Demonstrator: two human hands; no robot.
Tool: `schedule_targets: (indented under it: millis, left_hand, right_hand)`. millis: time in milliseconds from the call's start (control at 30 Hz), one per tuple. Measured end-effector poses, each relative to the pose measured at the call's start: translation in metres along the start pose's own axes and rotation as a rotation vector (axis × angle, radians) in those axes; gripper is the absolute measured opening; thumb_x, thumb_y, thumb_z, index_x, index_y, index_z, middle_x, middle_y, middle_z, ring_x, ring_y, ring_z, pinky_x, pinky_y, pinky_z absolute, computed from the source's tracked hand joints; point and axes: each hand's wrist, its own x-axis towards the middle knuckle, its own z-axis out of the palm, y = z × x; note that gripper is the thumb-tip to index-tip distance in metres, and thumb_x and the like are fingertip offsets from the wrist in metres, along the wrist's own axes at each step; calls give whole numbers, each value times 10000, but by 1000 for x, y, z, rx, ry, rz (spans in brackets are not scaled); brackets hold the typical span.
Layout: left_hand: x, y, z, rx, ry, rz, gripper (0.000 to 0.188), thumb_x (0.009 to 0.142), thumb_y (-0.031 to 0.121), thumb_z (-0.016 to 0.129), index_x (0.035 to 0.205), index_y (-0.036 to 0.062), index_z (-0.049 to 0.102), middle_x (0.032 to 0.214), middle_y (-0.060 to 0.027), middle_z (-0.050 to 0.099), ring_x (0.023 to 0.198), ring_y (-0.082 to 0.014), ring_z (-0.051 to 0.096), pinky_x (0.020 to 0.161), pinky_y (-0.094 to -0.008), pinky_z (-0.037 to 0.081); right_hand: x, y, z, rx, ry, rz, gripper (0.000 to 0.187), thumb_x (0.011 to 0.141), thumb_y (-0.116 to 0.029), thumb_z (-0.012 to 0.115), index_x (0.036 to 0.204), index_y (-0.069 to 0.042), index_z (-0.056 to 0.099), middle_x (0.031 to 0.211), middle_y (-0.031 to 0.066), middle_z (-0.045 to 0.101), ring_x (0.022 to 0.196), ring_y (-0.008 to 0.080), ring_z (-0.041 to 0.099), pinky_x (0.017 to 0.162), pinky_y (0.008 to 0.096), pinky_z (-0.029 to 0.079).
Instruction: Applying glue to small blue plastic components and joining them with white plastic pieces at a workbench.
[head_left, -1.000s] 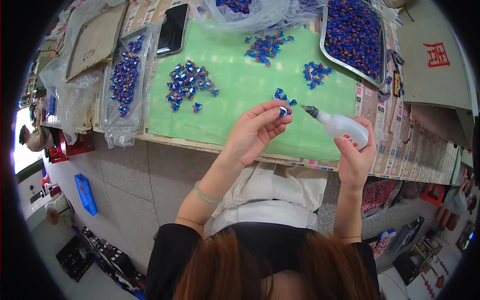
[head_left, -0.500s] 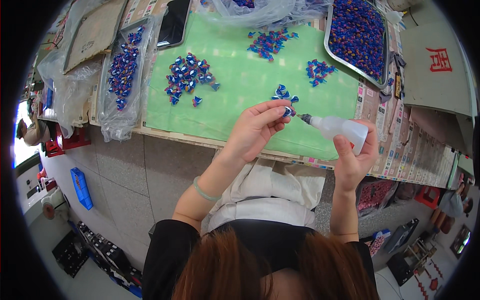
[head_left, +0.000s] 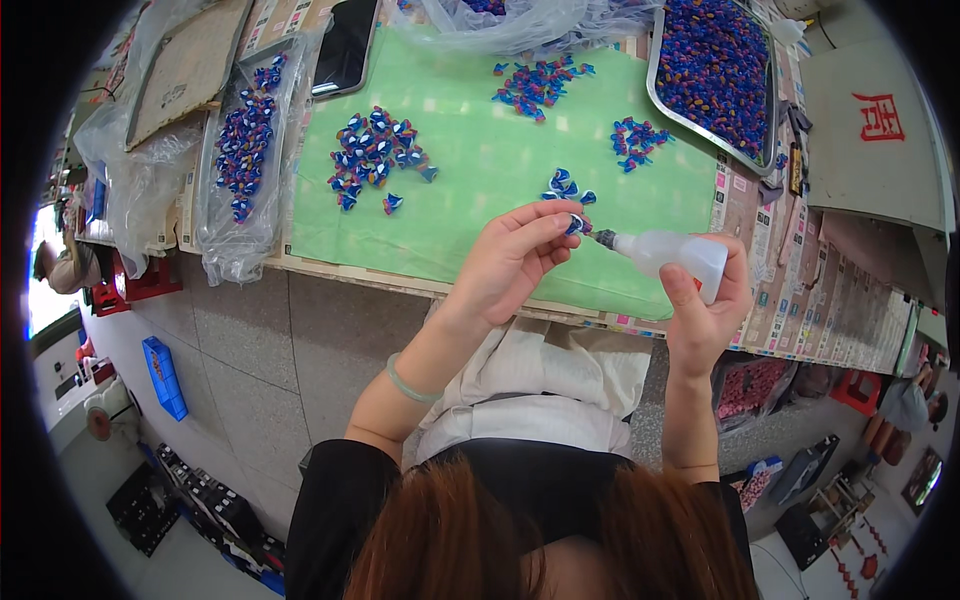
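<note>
left grip (head_left: 510, 257) pinched small blue-white piece (head_left: 575, 225) | right grip (head_left: 706, 312) wrapped squeeze bottle (head_left: 665, 254) | bottle's long axis pointed left, nozzle (head_left: 604, 238) just beside piece, contact was unclear

A fisheye camera, the left of 2 worn side by side on the head, gives this 1 view, looking steeply down over the person's own front. The hair (head_left: 435, 540) sits at 6 o'clock, nearest the lens. The left hand (head_left: 510, 255) shows close to the centre and the right hand (head_left: 707, 305) toward 3 o'clock, both at middle distance. Beyond them the tabletop (head_left: 830, 315) spreads across 12 o'clock. The picture is upright, with 9 o'clock on the person's left, where the floor (head_left: 240, 335) shows. Straight edges bend toward the dark rim.
</note>
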Motion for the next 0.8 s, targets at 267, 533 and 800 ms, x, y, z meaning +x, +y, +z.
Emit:
schedule_targets:
  millis: [267, 533, 800]
  left_hand:
    - [1, 4, -6, -38, 7, 19, 229, 818, 76, 489, 1025, -20, 501, 846, -54, 560, 734, -101, 529, 686, -232, 453]
    - [2, 16, -22, -112, 15, 64, 231, 806, 69, 501, 1022, -11, 504, 841, -54, 563, 756, -106, 535, 673, -223, 443]
    - [0, 27, -34, -94, 84, 119, 224, 800, 75, 513, 1008, -8, 505, 868, -52, 563, 753, -110, 533, 670, -225, 441]
  right_hand:
    - [22, 14, -44, 367, 335, 103, 234, 747, -19, 575, 927, 24, 432, 874, 84, 523, 833, 150, 524, 758, 264, 415]
    - [37, 87, -102, -170, 508, -35, 325, 749, 26, 555, 1006, 14, 356, 945, 99, 506, 898, 155, 498, 795, 256, 397]
    - [47, 43, -4, -471, 175, -279, 138, 785, -41, 527, 911, 14, 536, 843, 63, 556, 764, 124, 518, 681, 228, 404]
